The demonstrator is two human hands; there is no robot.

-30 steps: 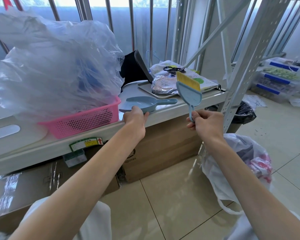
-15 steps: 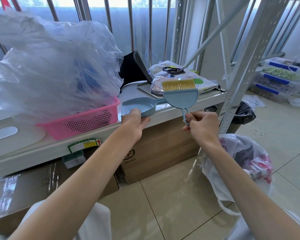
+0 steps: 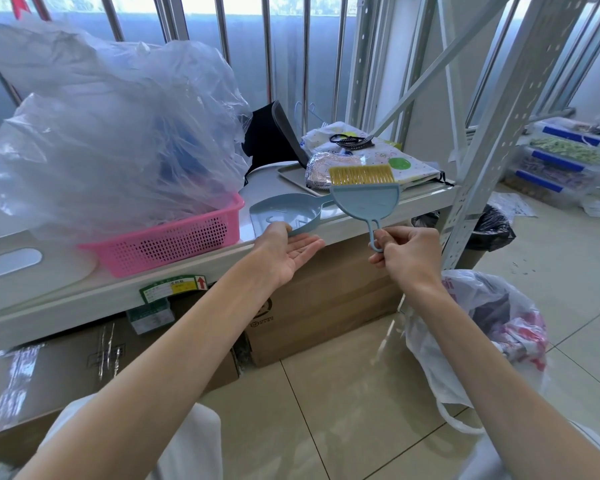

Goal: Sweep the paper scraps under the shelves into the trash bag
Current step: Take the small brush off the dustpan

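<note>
A: Head view: right hand pinches brush handle, right of pink basket. Left?
B: Nearer left hand flat, palm-up under dustpan, just right of basket, handle pointing right; trash bag down-right.

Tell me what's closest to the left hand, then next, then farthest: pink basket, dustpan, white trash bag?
1. Dustpan, on the shelf edge, touching the left hand.
2. Pink basket, on the shelf to its left.
3. White trash bag, on the floor at the right.
</note>
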